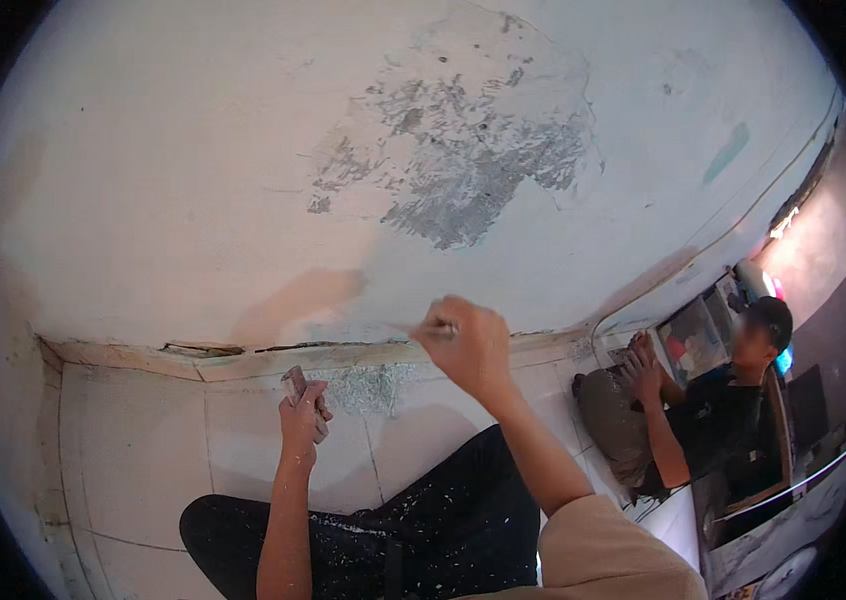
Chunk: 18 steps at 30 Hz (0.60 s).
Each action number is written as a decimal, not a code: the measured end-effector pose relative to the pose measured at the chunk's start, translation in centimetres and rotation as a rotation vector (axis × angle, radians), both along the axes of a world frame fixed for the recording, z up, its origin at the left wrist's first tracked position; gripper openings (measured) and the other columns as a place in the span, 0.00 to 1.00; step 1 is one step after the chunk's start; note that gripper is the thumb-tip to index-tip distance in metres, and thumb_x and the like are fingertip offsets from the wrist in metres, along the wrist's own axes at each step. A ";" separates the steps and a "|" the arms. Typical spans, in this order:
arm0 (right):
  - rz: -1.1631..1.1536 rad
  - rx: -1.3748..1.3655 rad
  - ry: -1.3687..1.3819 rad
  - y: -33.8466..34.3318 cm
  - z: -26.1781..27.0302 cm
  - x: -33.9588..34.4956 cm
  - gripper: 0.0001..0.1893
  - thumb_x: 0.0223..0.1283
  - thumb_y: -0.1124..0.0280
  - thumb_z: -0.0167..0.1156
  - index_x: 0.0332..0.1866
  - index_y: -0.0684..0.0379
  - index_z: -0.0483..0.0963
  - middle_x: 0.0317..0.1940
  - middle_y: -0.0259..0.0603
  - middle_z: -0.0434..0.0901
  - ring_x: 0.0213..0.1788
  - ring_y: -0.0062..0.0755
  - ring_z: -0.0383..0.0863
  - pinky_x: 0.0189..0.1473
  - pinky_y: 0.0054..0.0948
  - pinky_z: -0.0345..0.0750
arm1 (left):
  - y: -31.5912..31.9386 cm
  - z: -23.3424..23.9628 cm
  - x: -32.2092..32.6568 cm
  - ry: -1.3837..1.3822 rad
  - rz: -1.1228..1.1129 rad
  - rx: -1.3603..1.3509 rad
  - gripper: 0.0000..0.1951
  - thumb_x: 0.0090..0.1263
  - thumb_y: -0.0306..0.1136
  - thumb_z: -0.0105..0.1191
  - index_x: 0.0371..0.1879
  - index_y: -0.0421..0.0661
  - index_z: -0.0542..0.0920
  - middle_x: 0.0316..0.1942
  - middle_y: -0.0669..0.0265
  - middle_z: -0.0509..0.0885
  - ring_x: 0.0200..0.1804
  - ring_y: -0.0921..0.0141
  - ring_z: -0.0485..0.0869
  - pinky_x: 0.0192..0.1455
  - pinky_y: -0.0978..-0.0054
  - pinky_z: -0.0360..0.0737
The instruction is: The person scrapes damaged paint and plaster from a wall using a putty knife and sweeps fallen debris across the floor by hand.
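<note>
My right hand (468, 345) is raised before the lower wall, closed around a thin scraping tool (402, 328). Motion blurs the tool, so its exact kind is unclear. Down to the left, my left hand (304, 424) grips a greyish-brown block (292, 381) above the tiled floor (138, 435). Pale flakes of debris (363, 388) lie on the tiles between my hands, close to the skirting (243, 365). Higher up, the painted wall (190, 187) has a large patch of bare grey plaster (460, 202) with scratched, ragged edges.
A gap (205, 350) runs along the top of the skirting. On the right a seated person (715, 420) in dark clothes rests their hands on their raised knee. Behind them stands a glass-fronted case (697, 334). My flake-speckled dark trousers (423, 510) fill the foreground.
</note>
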State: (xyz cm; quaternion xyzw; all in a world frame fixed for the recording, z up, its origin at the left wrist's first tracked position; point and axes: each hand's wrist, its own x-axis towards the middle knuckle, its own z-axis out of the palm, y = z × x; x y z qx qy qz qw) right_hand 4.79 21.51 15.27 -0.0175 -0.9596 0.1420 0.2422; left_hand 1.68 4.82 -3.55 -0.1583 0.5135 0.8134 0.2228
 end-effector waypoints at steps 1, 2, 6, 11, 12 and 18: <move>0.013 -0.074 -0.043 1.1 -1.5 1.3 0.06 0.41 0.70 0.65 0.23 0.55 0.75 0.22 0.36 0.77 0.24 0.41 0.77 0.25 0.35 0.70 | 0.4 0.0 0.0 0.008 -0.004 -0.044 0.06 0.59 0.31 0.55 0.28 0.42 0.77 0.16 0.72 0.70 0.17 0.77 0.70 0.22 0.79 0.70; 0.031 -0.157 -0.086 2.1 -3.5 2.6 0.07 0.40 0.69 0.66 0.25 0.55 0.76 0.23 0.36 0.77 0.23 0.37 0.78 0.25 0.33 0.70 | 0.5 -0.5 0.1 0.020 -0.007 -0.067 0.06 0.59 0.31 0.55 0.28 0.42 0.77 0.16 0.72 0.70 0.17 0.77 0.70 0.22 0.79 0.70; -0.090 -1.341 -0.541 3.8 -10.2 6.9 0.14 0.48 0.70 0.69 0.37 0.66 0.75 0.31 0.39 0.81 0.28 0.27 0.81 0.34 0.23 0.80 | 1.0 -3.9 0.5 0.201 -0.068 -0.282 0.07 0.59 0.32 0.56 0.28 0.41 0.78 0.18 0.69 0.74 0.19 0.77 0.73 0.23 0.77 0.72; -0.129 -2.367 -0.408 7.5 -15.4 10.7 0.13 0.55 0.71 0.62 0.44 0.65 0.74 0.36 0.40 0.80 0.35 0.30 0.82 0.39 0.27 0.81 | 1.4 -4.7 2.6 0.730 -0.143 -0.810 0.13 0.57 0.34 0.57 0.35 0.37 0.80 0.25 0.57 0.83 0.27 0.65 0.82 0.32 0.70 0.76; -0.157 -2.499 -0.313 9.6 -15.6 11.3 0.12 0.57 0.71 0.60 0.44 0.64 0.74 0.36 0.39 0.80 0.38 0.31 0.82 0.41 0.29 0.81 | 1.7 -3.8 2.8 0.688 -0.203 -0.847 0.14 0.57 0.34 0.57 0.37 0.37 0.79 0.29 0.53 0.83 0.31 0.61 0.83 0.36 0.69 0.77; 0.081 -2.119 0.630 20.2 -2.2 14.5 0.14 0.59 0.65 0.58 0.50 0.54 0.73 0.43 0.32 0.77 0.45 0.25 0.77 0.48 0.27 0.75 | 2.9 8.6 2.7 1.062 -0.061 -0.841 0.14 0.59 0.33 0.57 0.39 0.36 0.79 0.28 0.52 0.82 0.31 0.62 0.82 0.36 0.71 0.75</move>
